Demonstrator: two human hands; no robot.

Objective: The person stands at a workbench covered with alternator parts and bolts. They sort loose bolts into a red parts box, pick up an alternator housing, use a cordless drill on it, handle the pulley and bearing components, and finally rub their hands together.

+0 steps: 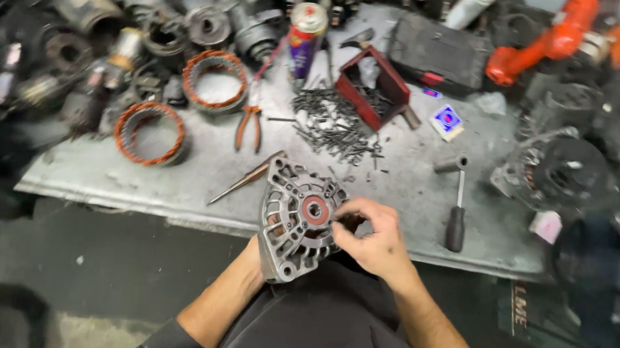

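Left hand (259, 254), mostly hidden, propped alternator end housing (298, 220); right hand (371, 238) pinched something tiny at its rim. Fastener-fitting step, judged; next calls for steady alignment.

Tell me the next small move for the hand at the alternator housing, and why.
Probably seat the fingertips firmly on the rim beside the red bearing. The right hand only pinches at the edge of the alternator housing, while the left hand, mostly hidden behind it, props it upright at the edge of the bench.
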